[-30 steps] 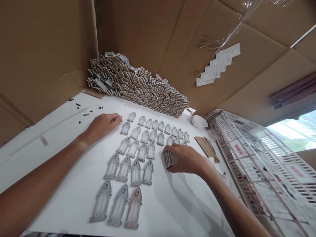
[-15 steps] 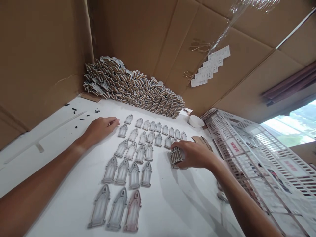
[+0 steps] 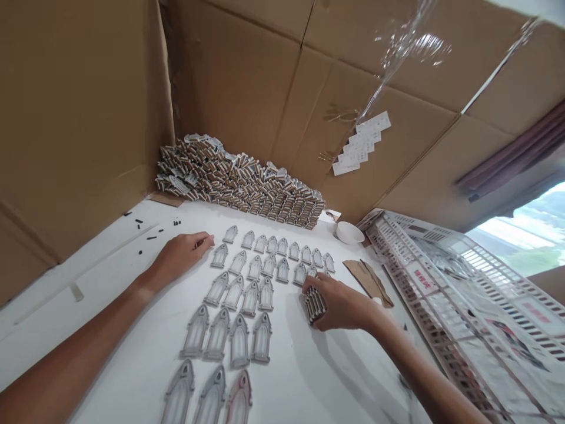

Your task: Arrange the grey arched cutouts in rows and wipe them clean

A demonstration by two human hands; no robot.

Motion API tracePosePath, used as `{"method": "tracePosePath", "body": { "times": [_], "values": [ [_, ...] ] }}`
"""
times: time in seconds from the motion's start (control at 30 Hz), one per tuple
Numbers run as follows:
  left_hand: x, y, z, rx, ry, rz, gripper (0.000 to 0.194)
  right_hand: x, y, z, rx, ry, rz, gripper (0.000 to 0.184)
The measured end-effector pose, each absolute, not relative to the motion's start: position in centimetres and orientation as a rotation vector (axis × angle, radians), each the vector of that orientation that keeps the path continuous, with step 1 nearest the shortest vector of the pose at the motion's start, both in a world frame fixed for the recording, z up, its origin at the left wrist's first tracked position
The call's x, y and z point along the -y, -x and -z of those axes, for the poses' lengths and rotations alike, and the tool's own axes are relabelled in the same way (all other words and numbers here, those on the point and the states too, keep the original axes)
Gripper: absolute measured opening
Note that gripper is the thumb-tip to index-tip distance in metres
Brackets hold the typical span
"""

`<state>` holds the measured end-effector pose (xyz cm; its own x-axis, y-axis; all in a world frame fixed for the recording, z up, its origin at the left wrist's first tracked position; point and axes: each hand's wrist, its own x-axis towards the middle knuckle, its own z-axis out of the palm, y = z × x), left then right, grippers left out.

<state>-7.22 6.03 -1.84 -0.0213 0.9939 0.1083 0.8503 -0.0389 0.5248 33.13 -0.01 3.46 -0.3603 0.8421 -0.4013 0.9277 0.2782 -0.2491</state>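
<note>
Several grey arch-shaped window pieces (image 3: 239, 340) with pale translucent panes lie in rows on the white table (image 3: 282, 383). One in the front row has a reddish tint. My right hand (image 3: 342, 300) grips a stack of the same arched pieces (image 3: 315, 305), edges facing left, at the right end of the second row; it partly covers pieces there. My left hand (image 3: 188, 253) rests on the table just left of the back rows, fingers curled together. Whether anything is between those fingers I cannot make out.
A large heap of stacked arched pieces (image 3: 247, 188) leans against the cardboard wall (image 3: 247, 88). At right are a white bowl (image 3: 350, 232), a torn cardboard piece (image 3: 366, 281) and a white plastic crate (image 3: 410, 277) of bagged items. Black bits (image 3: 151, 238) lie at left.
The camera has tipped upward, so the table and its rows sit lower in view. My right hand still grips the stack; my left hand stays beside the back rows.
</note>
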Motion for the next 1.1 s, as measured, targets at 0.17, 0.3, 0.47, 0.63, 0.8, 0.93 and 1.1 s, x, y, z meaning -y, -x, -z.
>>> {"method": "tracePosePath", "body": {
  "times": [0.17,0.3,0.47,0.63,0.8,0.93,1.1],
  "values": [
    [-5.9,7.5,1.9,-1.888,-1.942,-0.688,0.044,-0.4,-33.5,-3.3,-2.415,-1.658,0.749,0.066],
    [-5.7,7.8,2.0,-1.86,-1.94,-0.727,0.042,-0.5,-33.3,-2.9,-2.48,-1.624,0.688,0.067],
    [-5.5,7.8,2.0,-1.864,-1.924,-0.744,0.04,-0.5,-32.8,-2.2,-2.492,-1.555,0.574,0.074],
    [-5.3,7.6,2.4,-1.833,-1.929,-0.777,0.04,-4.5,-31.2,-7.2,-2.624,-1.535,0.52,0.073],
    [-5.7,7.6,3.6,-1.862,-1.923,-0.774,0.041,-14.9,-24.4,-16.5,-2.921,-1.438,0.544,0.057],
    [-6.1,7.8,4.6,-1.865,-1.931,-0.765,0.042,-23.7,-16.3,-20.8,-3.161,-1.535,0.61,0.057],
    [-6.3,7.8,5.1,-1.904,-1.897,-0.742,0.042,-30.2,-7.7,-21.0,-3.312,-1.7,0.428,0.046]
  ]
}}
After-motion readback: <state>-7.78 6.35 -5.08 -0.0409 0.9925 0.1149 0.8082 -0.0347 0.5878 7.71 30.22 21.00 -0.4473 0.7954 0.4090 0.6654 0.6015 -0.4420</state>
